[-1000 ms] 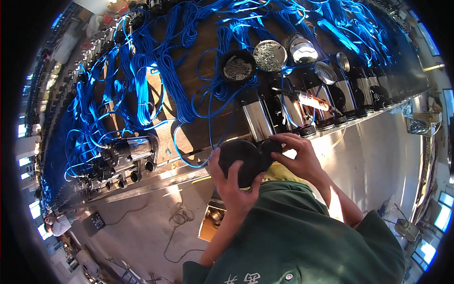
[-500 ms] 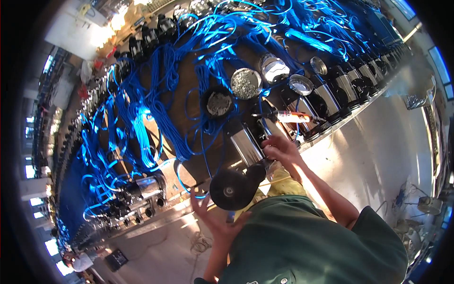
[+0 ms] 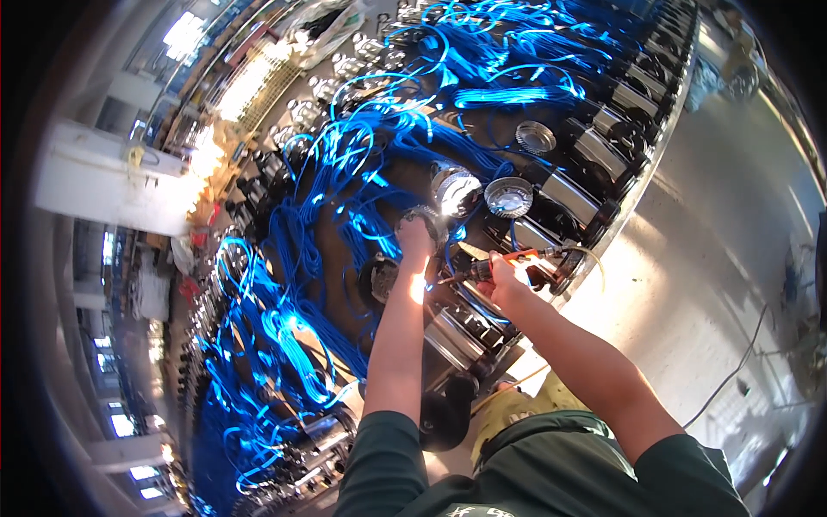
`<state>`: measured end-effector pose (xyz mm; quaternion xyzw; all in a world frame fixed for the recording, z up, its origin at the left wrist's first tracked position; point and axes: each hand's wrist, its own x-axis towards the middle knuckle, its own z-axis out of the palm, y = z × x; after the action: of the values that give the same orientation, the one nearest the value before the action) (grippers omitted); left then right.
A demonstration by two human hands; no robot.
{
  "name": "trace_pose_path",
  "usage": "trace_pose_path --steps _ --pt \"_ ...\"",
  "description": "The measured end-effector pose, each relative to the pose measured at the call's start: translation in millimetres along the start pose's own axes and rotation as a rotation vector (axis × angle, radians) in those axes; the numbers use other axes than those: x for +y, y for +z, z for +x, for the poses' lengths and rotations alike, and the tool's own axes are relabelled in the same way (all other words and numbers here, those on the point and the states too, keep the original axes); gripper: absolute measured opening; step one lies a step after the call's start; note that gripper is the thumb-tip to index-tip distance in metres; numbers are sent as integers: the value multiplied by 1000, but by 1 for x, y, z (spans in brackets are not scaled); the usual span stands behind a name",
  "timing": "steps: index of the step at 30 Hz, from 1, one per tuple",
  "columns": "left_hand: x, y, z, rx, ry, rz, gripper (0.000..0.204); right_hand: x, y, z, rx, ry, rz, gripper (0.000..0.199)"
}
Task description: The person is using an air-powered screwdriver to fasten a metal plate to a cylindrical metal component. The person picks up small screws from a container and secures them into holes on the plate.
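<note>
Your left hand (image 3: 415, 234) reaches far out over the desk (image 3: 345, 284), fingers closed on the rim of a round metal motor end (image 3: 424, 217); how tight the grip is, can't tell. Your right hand (image 3: 500, 280) is closed around an orange-handled tool (image 3: 525, 257), its tip pointing left toward the left wrist. Blue cables (image 3: 362, 164) run all over the desk. Two shiny round metal caps (image 3: 508, 196) sit just beyond the right hand, a third (image 3: 535, 136) further back. Cylindrical silver motors (image 3: 564, 191) line the desk edge. Bare grey floor (image 3: 715, 258) to the right.
</note>
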<state>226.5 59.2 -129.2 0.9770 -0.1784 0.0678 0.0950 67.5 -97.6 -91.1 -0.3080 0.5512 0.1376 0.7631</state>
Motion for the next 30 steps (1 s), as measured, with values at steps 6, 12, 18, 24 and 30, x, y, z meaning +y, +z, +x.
trace_pose_path --steps 6,12,18,24,30 --pt "30 -15 24 130 -190 -425 12 6 -13 29 83 -274 73 40" --pt "-20 -27 40 -232 -1106 -1832 24 -51 -28 -70 -411 -123 620 35" --pt "-28 -47 32 -259 -1100 -1745 30 -84 -40 -127 -422 -27 922 23" --pt "-31 -45 31 -246 -1061 -1619 24 -77 -62 -174 -522 -364 1057 33" --pt "-26 -40 35 -279 -1059 -1685 18 -66 -78 -203 -446 -1049 830 56"
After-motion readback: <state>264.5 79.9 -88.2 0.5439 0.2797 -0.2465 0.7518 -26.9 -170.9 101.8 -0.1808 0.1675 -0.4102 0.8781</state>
